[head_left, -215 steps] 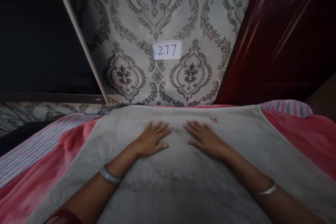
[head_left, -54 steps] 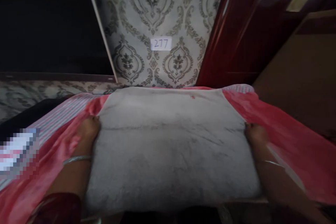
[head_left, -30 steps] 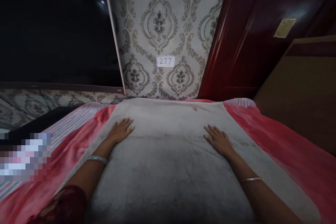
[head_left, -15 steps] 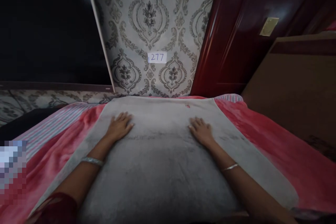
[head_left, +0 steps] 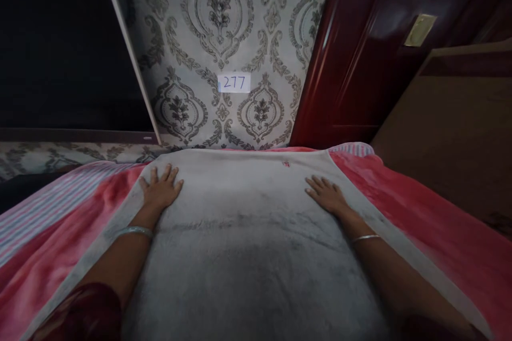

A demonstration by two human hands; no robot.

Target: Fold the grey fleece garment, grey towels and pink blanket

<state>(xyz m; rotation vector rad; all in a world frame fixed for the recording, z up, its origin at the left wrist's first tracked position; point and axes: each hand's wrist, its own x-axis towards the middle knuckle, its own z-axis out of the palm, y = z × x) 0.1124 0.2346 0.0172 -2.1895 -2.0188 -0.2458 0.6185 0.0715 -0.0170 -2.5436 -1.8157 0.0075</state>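
A grey plush towel (head_left: 248, 261) lies spread out before me, with a small red mark (head_left: 285, 164) near its far edge. My left hand (head_left: 160, 188) rests flat on the towel near its far left corner, fingers spread. On the right side of the cloth, my right hand (head_left: 327, 194) lies palm down with its fingers stretched out. Neither hand grips anything. Faint creases run across the towel between the hands and beside the right wrist. The near edge of the cloth is out of sight.
Under the towel is a pink-red blanket (head_left: 416, 213), over a striped sheet (head_left: 60, 197). A dark television screen (head_left: 68, 53) stands at the left. Behind are a patterned wall (head_left: 264, 48) with a "277" label (head_left: 234, 82), a dark red door (head_left: 360, 64) and a brown board (head_left: 452, 138).
Both hands have slid outward over the towel, the left toward the left edge and the right toward the right. The camera view has shifted slightly.
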